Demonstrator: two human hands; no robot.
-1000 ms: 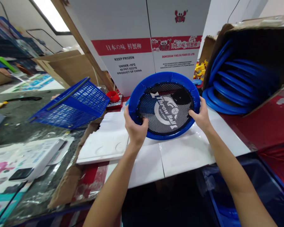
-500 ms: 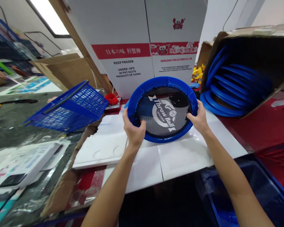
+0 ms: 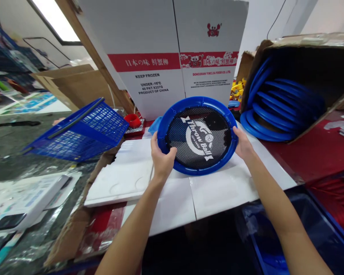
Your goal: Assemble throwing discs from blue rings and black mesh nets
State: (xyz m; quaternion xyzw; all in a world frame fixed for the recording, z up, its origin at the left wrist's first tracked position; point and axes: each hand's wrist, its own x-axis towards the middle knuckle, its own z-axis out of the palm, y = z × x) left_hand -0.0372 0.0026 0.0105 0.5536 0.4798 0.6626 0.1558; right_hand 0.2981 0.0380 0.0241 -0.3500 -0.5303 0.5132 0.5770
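Both hands grip a blue mesh disc [image 3: 197, 140] beside a carton [image 3: 318, 57] holding blue rings [image 3: 275, 110].

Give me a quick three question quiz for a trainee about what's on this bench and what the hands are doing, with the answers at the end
1. True or false: both hands grip the rim of the round blue mesh disc.
2. Where is the blue basket? A) left of the disc, tilted B) inside the cardboard box C) under the white sheets
3. What fills the open cardboard box at the right?

Key:
1. True: the left hand holds the disc's left edge, the right hand its right edge, over the white sheets.
2. A
3. A stack of blue rings like the disc's rim.
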